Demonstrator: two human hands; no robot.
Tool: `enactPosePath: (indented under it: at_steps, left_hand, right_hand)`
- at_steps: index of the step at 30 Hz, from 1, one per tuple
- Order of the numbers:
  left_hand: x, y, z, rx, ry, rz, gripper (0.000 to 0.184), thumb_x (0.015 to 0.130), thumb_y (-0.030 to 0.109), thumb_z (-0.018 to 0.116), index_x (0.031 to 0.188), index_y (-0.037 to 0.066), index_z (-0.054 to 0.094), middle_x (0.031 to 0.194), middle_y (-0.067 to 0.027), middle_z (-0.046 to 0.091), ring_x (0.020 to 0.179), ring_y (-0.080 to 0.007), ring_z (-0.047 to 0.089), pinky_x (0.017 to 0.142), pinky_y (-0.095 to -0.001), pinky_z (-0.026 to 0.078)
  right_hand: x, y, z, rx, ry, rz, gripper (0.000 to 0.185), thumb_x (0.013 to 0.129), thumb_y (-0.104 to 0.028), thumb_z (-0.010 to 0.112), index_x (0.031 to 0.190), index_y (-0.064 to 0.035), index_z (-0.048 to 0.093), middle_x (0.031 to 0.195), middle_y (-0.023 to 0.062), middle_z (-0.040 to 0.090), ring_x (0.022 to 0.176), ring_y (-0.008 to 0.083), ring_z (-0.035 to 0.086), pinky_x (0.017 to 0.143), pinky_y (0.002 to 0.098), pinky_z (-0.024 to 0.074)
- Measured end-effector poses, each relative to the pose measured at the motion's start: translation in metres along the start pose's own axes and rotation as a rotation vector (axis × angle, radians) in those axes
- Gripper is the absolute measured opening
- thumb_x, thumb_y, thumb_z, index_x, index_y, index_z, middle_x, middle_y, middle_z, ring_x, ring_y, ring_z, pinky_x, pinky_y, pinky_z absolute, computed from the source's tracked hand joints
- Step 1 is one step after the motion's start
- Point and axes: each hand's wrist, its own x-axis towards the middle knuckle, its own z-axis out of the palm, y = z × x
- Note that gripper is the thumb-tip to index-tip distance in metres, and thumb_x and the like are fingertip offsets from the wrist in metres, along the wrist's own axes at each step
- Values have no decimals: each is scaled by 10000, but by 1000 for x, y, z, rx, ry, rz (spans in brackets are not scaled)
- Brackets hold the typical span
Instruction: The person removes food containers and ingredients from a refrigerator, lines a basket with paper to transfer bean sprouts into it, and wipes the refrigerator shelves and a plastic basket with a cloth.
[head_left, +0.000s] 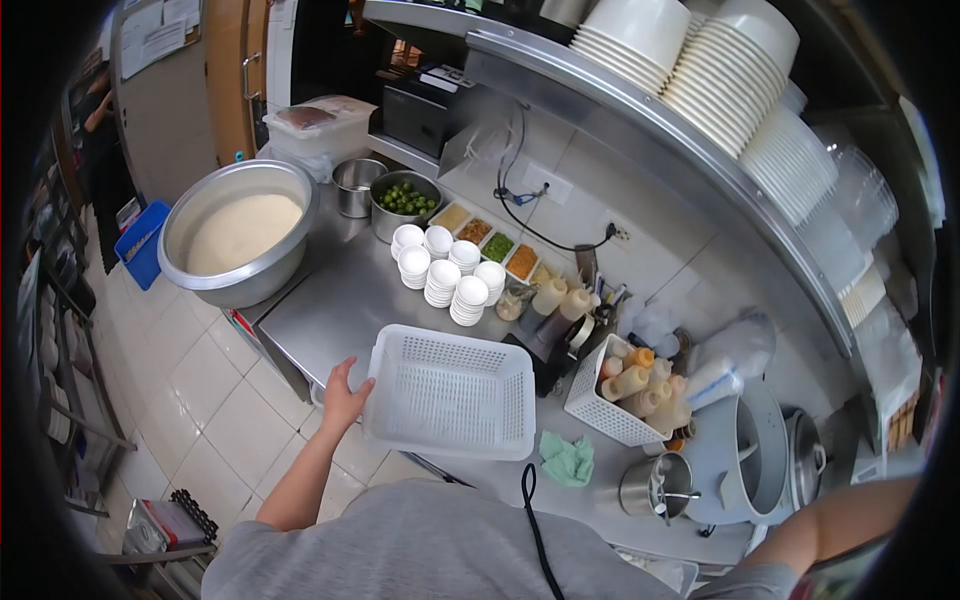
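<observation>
My left hand (347,400) is at the left side of a white perforated plastic basket (455,445). Its fingers are apart, and the thumb side meets or nearly meets the basket's rim. Nothing lies inside the basket, which rests at the counter's front edge with a corner overhanging. Behind it stand several stacks of small white cups (440,280). On the right, my right forearm reaches out past the edge of view, so that hand is hidden.
A large metal bowl (290,240) of pale contents stands at left. Green limes (405,198) fill a pot near condiment trays (497,247). A bottle basket (605,400), green cloth (566,458) and metal pot (645,492) occupy the right. A shelf (640,110) with stacked containers overhangs the counter.
</observation>
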Motion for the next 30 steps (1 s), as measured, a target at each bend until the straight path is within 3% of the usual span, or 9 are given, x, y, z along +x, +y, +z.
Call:
enactPosePath:
  at_steps: [2, 9, 12, 17, 22, 23, 25, 28, 30]
  left_hand:
    - [0, 23, -9, 126, 12, 215, 492, 724, 190, 669, 1157, 35, 497, 1166, -189, 494, 1074, -337, 477, 902, -382, 390]
    - [-27, 155, 8, 0, -341, 693, 455, 705, 214, 701, 1100, 50, 545, 1196, -143, 487, 1117, -329, 445, 931, -381, 365]
    - [-47, 202, 33, -64, -627, 859, 776, 629, 329, 758, 1262, 61, 397, 1323, -175, 355, 1220, -347, 344, 992, -401, 307]
    - [-65, 244, 92, -26, -759, 1050, 1166, 511, 456, 793, 1395, 97, 123, 1426, -212, 121, 1313, -368, 161, 1044, -428, 224]
    - [-46, 247, 125, -161, -613, 1050, 1094, 509, 395, 812, 1364, 59, 218, 1373, -225, 257, 1293, -354, 226, 1040, -423, 232]
    - [-36, 239, 130, -370, -698, 903, 779, 640, 289, 765, 1266, 20, 387, 1206, -181, 490, 1133, -269, 467, 949, -368, 368]
    - [-18, 235, 120, -533, -1066, 348, 401, 794, 169, 641, 1135, 2, 513, 1017, -95, 610, 907, -146, 583, 804, -278, 457]
    - [-11, 225, 105, -789, -913, 206, 210, 868, 92, 526, 1054, 1, 563, 940, -45, 631, 814, -85, 588, 710, -234, 477]
    - [-6, 217, 100, -838, -820, 204, 207, 868, 90, 526, 1051, 2, 563, 948, -52, 628, 824, -94, 588, 711, -240, 478]
  right_hand:
    - [-38, -37, -52, 63, 50, -155, 142, 778, -92, 596, 818, 20, 673, 865, 149, 645, 770, 240, 600, 657, 298, 485]
    - [-102, -15, -113, 421, -982, 181, 267, 803, -232, 551, 995, -60, 621, 951, 117, 620, 813, 209, 596, 705, 336, 488]
    - [-154, -32, -79, 620, -1290, 633, 203, 866, -107, 519, 1033, -5, 571, 1023, 70, 577, 903, 141, 555, 767, 248, 445]
    - [-187, -132, -52, 947, -1722, 516, 173, 803, -120, 550, 920, -6, 603, 792, 28, 605, 732, 91, 554, 673, 220, 437]
    - [-235, -163, -34, 1408, -1608, 969, 184, 831, -155, 532, 916, -11, 611, 804, 30, 613, 698, 73, 560, 646, 209, 442]
    - [-250, -168, -29, 1514, -1534, 1112, 189, 842, -163, 525, 911, -14, 617, 805, 33, 615, 697, 72, 564, 644, 205, 445]
    - [-294, -166, -22, 1501, -1523, 1190, 321, 883, -287, 496, 1035, -15, 573, 858, 60, 627, 753, 114, 594, 676, 229, 466]
    - [-351, -188, -49, 1767, -945, 1811, 643, 889, -501, 389, 1365, -119, 187, 1144, 187, 522, 984, 231, 561, 772, 369, 479]
    - [-389, -223, -93, 1663, -1143, 1933, 654, 899, -455, 405, 1398, -189, 77, 1194, 198, 476, 1012, 251, 543, 799, 400, 464]
